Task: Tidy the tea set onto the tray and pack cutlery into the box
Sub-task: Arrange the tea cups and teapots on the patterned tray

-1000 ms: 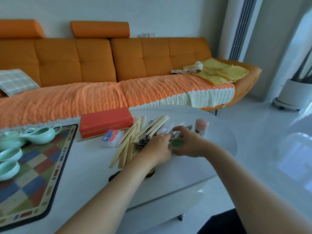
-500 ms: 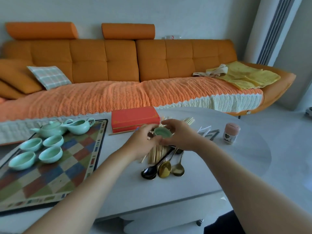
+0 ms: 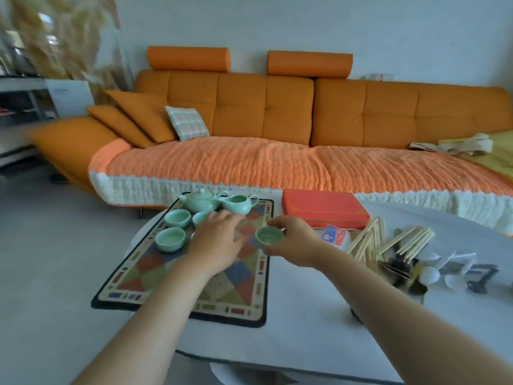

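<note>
Both hands have swung away from the chopsticks [image 3: 369,243], which lie unpacked by the red box [image 3: 322,211]: right hand [image 3: 298,243] pinches a green cup [image 3: 269,237] over the right edge of the tray [image 3: 236,290], left hand [image 3: 219,240] hovers slack-fingered above it, teapot [image 3: 198,202] and other cups [image 3: 177,218] already aboard

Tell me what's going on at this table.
A person is tidying a tea set. The right hand pinches a small green teacup by its rim, at the right edge of the patterned tray. The left hand is spread above the tray beside three cups, a teapot and a pitcher. The red box lies closed on the table, with chopsticks and cutlery loose to its right.
</note>
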### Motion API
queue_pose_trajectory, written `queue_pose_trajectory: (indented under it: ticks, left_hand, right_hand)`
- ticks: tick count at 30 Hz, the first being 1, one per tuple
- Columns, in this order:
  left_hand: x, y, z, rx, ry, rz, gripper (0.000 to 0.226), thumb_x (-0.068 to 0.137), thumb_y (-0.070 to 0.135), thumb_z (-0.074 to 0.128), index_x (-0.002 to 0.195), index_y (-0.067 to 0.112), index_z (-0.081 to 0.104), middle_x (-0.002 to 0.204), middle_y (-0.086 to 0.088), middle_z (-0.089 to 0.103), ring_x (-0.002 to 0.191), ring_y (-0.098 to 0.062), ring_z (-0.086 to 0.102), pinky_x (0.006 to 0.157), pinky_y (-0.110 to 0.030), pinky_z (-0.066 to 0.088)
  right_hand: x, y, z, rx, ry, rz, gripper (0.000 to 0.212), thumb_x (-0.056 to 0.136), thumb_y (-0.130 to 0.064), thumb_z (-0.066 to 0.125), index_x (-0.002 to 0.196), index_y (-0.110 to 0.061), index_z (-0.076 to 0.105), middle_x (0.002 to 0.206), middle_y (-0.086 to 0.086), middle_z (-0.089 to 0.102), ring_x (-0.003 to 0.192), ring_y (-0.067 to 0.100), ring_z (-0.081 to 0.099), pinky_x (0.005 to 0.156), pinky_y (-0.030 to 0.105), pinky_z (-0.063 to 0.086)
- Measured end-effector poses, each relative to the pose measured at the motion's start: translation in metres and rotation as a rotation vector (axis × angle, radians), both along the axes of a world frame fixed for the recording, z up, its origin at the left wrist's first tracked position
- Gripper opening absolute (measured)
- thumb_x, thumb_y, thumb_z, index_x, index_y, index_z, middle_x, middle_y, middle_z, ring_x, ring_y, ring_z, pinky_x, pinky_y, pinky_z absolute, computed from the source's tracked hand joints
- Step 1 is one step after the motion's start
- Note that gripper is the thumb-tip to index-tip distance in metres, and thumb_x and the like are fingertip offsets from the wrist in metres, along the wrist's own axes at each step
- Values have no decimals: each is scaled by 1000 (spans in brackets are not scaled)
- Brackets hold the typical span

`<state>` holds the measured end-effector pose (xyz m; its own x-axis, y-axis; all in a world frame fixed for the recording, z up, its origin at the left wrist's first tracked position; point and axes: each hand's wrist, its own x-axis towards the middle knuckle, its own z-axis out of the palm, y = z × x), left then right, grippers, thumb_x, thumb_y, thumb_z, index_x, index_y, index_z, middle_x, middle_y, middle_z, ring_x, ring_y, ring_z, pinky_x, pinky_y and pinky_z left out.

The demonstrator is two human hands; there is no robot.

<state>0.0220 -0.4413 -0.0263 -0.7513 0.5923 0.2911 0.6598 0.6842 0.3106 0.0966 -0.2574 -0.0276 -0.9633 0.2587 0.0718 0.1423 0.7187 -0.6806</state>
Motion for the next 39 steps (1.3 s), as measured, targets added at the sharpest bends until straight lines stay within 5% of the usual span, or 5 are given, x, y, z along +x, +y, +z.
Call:
queue_pose_trajectory:
  ticks: [7,16,26,33,39]
  left_hand:
    - [-37,-43,-23,-176,73,202,78,83,75,43,142,24,40,139,0,46,128,-26,37,106,-40,29]
    - [-54,-51,-29,-150,118,214,48,85,55,52,122,24,55,114,1,58,113,-25,50,93,-39,38]
    - [-54,-55,-26,-94,-23,163,51,87,47,57,131,21,50,124,-4,52,121,-27,43,94,-42,43]
    - [-51,-55,-20,-160,-72,176,73,81,56,64,142,26,38,138,-4,43,133,-29,31,105,-41,32]
    - [-37,-65,-13,77,-1,102,41,85,38,62,123,32,52,121,7,49,118,-20,41,100,-36,36]
  right_hand:
    - [-57,-40,-25,9,-3,-30,71,69,-40,81,132,-25,51,122,-4,59,105,16,59,89,35,54]
    - [-93,-54,-41,11,110,-103,67,75,-37,76,134,-24,49,127,-1,53,106,16,57,86,28,47]
    - [-104,-57,-45,60,118,-149,67,74,-40,79,129,-21,46,125,2,52,109,20,54,83,31,46]
    - [-96,-52,-38,32,39,-85,76,75,-53,71,137,-25,39,126,0,56,109,20,58,88,40,52]
    - [-64,-54,-25,104,-175,30,65,70,-55,69,124,-27,48,116,-1,56,96,17,62,81,37,56]
